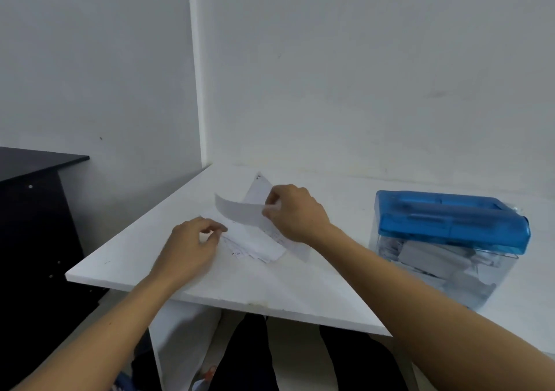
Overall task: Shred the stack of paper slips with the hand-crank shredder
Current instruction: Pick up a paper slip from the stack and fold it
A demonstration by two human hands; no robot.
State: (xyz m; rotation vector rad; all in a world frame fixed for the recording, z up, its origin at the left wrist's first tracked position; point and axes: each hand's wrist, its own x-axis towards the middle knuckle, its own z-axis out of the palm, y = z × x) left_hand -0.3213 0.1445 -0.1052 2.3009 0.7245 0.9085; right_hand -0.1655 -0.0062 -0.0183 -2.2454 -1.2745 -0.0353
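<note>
Our right hand [295, 213] pinches one paper slip [237, 209] just above the stack [255, 245] on the table [240, 282]. Our left hand [189, 243], fingers curled, touches the stack's edge; we cannot tell if it grips. The shredder [450, 219] stands apart, at right.

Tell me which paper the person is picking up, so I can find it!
Look at the white table, left of the blue-topped shredder, where a stack of paper slips lies. Just above that stack, the right hand pinches one slip by its end. It is the only slip lifted off the table and curving in the air; the others lie flat.
</note>
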